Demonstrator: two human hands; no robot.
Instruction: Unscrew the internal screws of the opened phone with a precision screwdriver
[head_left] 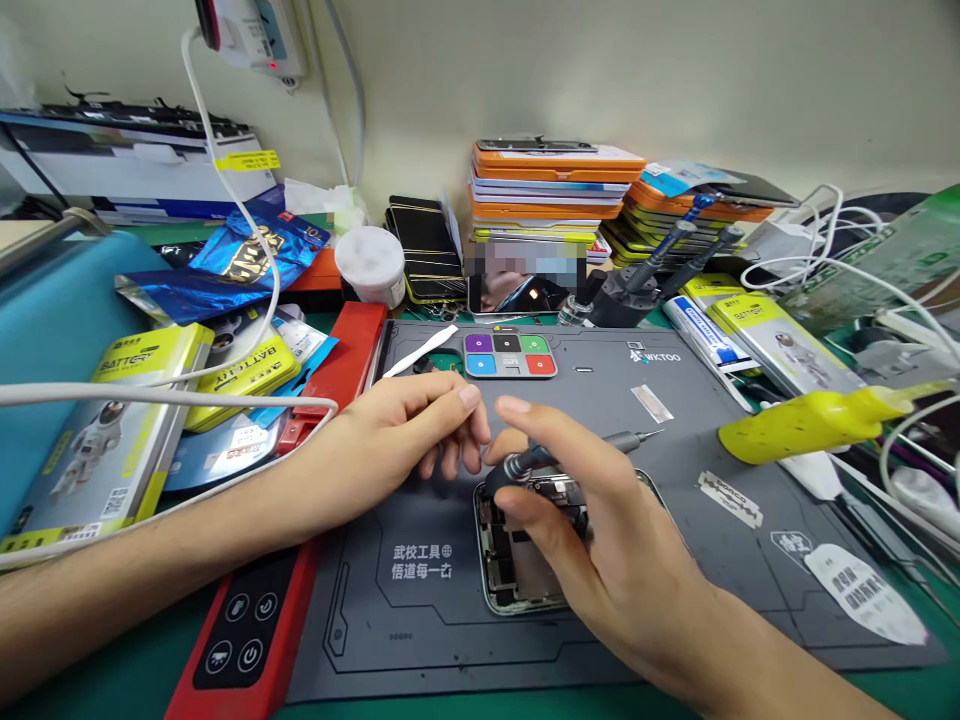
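Observation:
A dark grey precision screwdriver (541,457) is in my right hand (622,520), gripped between the thumb and fingers. It lies nearly level, with its thin tip pointing right. Beneath that hand an opened phone (501,560) rests on the grey work mat (420,630), its inner parts exposed. My fingers and palm cover part of the phone's right side. My left hand (427,420) hovers just beyond the phone's upper left corner, fingers curled and thumb against the index finger. Whether anything small is between them is hidden.
A coloured sorting tray (510,356) and a white spudger (421,351) lie at the mat's back. On the right are a yellow bottle (802,428) and a razor blade (730,499). A red device (262,620) borders the left, with a white cable (187,394) crossing near my forearm.

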